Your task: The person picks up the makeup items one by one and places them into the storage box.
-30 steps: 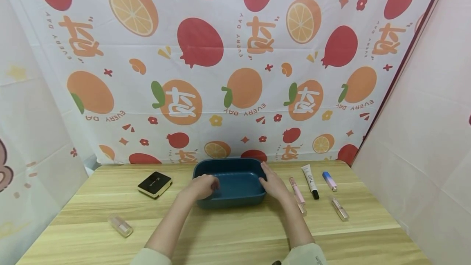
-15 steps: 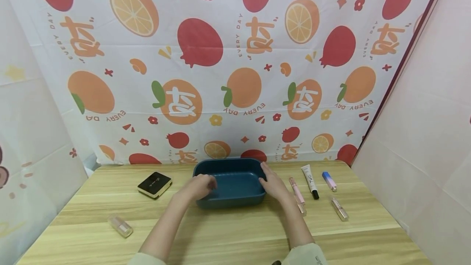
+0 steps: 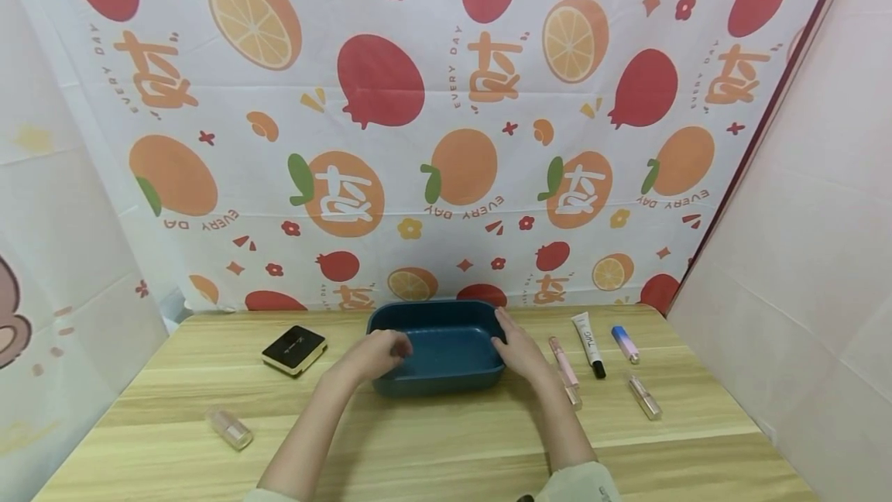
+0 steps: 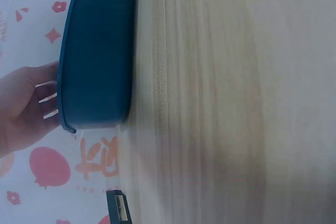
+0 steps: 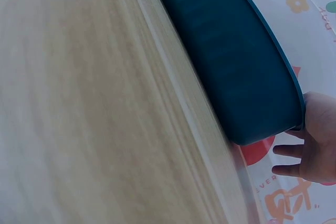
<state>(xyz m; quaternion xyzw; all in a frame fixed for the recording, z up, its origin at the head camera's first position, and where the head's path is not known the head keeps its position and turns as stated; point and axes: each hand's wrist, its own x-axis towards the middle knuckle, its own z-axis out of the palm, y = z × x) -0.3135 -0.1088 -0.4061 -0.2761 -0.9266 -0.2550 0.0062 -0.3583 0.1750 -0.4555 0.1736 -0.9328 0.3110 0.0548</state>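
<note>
The blue plastic basin (image 3: 440, 386) is left unmoved at the table's (image 3: 432, 452) rear edge. Its left end is overlapped by the left hand (image 3: 376, 354), fingers bent, grip impossible to tell; its right end is touched by the right hand's (image 3: 521, 352) straightened fingers. Less of the left sleeve (image 3: 268, 496) is shown than a second ago.

"EVERY DAY" several times over on the fruit-printed cloth (image 3: 432, 111), "TWG" on the white tube (image 3: 589, 344).
</note>
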